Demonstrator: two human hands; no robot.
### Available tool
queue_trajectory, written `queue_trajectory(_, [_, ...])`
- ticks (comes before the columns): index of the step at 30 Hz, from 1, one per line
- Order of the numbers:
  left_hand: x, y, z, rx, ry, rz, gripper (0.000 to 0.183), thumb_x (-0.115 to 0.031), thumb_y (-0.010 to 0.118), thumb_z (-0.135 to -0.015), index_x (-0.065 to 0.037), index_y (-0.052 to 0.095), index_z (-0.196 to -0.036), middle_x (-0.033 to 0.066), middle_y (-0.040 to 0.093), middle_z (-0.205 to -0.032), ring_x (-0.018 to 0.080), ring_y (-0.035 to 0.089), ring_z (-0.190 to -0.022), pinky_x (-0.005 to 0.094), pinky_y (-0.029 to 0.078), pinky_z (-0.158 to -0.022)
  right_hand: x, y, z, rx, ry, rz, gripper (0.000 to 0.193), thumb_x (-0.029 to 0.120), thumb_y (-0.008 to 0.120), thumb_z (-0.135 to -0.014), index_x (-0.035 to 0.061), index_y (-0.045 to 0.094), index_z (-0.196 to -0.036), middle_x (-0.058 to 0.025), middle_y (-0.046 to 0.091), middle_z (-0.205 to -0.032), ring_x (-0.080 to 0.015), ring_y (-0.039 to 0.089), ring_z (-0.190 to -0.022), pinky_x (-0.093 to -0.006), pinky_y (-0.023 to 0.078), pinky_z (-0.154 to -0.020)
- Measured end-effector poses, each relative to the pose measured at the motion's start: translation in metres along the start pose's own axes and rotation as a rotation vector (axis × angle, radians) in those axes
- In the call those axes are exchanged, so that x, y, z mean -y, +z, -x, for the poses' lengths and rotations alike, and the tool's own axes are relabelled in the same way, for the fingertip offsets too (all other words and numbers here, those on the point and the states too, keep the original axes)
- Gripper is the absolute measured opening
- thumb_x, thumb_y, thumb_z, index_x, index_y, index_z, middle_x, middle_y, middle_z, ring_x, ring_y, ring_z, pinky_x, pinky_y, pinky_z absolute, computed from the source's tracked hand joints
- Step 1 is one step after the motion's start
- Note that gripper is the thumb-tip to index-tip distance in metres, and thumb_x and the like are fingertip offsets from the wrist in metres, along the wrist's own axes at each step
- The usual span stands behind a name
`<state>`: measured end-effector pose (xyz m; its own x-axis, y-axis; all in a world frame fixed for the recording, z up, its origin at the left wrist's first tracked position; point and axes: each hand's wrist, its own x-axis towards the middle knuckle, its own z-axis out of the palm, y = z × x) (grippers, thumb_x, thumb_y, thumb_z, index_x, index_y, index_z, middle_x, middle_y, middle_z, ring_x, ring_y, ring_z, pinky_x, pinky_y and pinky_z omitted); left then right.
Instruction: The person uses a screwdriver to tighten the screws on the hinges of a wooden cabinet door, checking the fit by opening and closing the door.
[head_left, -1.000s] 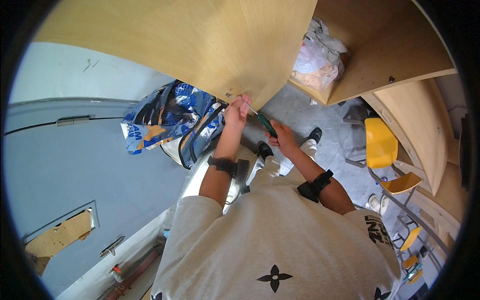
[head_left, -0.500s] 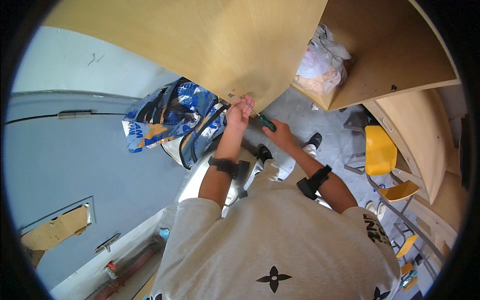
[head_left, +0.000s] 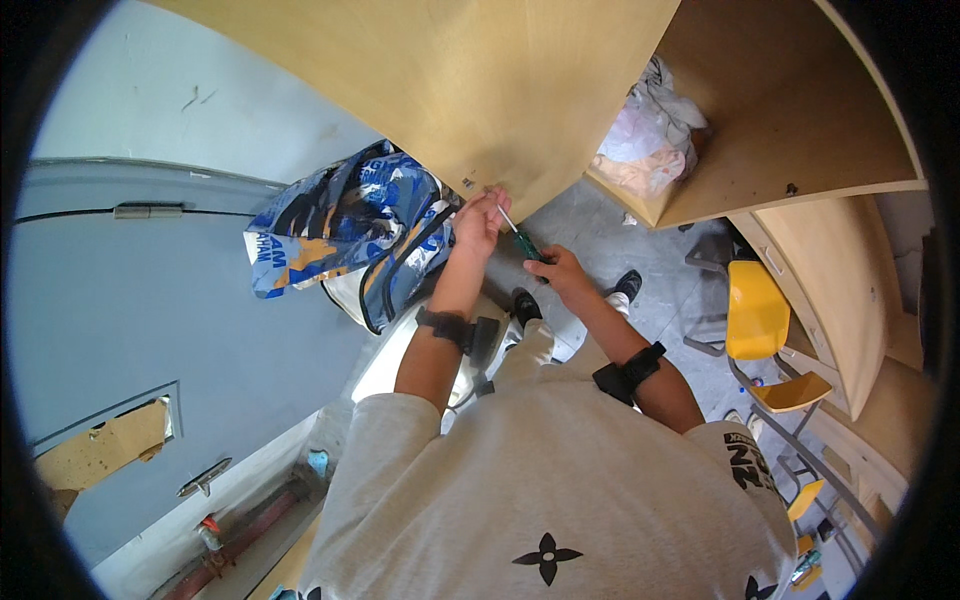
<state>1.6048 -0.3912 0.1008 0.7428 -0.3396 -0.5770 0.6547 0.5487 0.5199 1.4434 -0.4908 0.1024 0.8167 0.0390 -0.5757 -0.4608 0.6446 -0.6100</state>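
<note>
My right hand (head_left: pixel 562 272) is closed around the dark green handle of a screwdriver (head_left: pixel 527 243). Its pale metal shaft slants up and left toward the fingers of my left hand (head_left: pixel 480 225). Those fingers are curled together at the lower edge of a light wood cabinet door (head_left: pixel 500 90), by the shaft's tip. Whatever they pinch is too small or hidden to make out. A small dark metal fitting (head_left: pixel 468 183) sits on the door just left of my fingertips.
Left of my forearm hangs a blue patterned bag (head_left: pixel 340 220), beside a grey door (head_left: pixel 180 290). Inside the open cabinet (head_left: pixel 790 110) lie plastic bags and cloth (head_left: pixel 650 135). Yellow chairs (head_left: pixel 757 310) stand to the right, near wooden drawers (head_left: pixel 800 290). My shoes (head_left: pixel 526 305) are on the grey floor.
The view has shifted slightly. My right hand has changed its hold on the screwdriver handle a little, with the fingers now lower on it. My left hand stays at the door's edge.
</note>
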Motion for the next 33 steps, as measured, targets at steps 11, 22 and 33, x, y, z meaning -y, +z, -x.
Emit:
queue_trajectory(11, [0.002, 0.011, 0.007, -0.146, 0.072, -0.151, 0.03, 0.009, 0.052, -0.079, 0.008, 0.042, -0.107, 0.0214, 0.057, -0.094, 0.0297, 0.062, -0.078, 0.0398, 0.056, -0.068, 0.024, 0.001, 0.005, 0.001, 0.202, -0.123, 0.03, 0.03, 0.063, -0.08, 0.0025, 0.054, -0.088, -0.0059, 0.054, -0.074, -0.0173, 0.054, -0.059, -0.0287, 0.046, -0.056])
queue_trajectory(22, [0.004, 0.011, 0.005, -0.09, 0.064, -0.266, 0.009, 0.007, 0.053, -0.08, 0.005, 0.049, -0.088, 0.0191, 0.057, -0.097, 0.0315, 0.061, -0.085, 0.0418, 0.054, -0.074, 0.023, 0.004, 0.001, -0.015, 0.149, -0.12, 0.038, 0.039, 0.053, -0.085, 0.0034, 0.054, -0.096, -0.0067, 0.058, -0.083, -0.0198, 0.059, -0.066, -0.0313, 0.048, -0.058])
queue_trajectory(33, [-0.001, 0.012, 0.013, -0.108, 0.088, -0.472, 0.018, 0.006, 0.054, -0.079, 0.009, 0.049, -0.096, 0.0172, 0.061, -0.082, 0.0233, 0.062, -0.063, 0.0306, 0.055, -0.056, 0.012, 0.01, -0.014, -0.291, -0.189, 0.36, 0.031, 0.033, 0.054, -0.086, 0.0035, 0.054, -0.096, -0.0109, 0.061, -0.078, -0.0157, 0.057, -0.059, -0.0283, 0.045, -0.048])
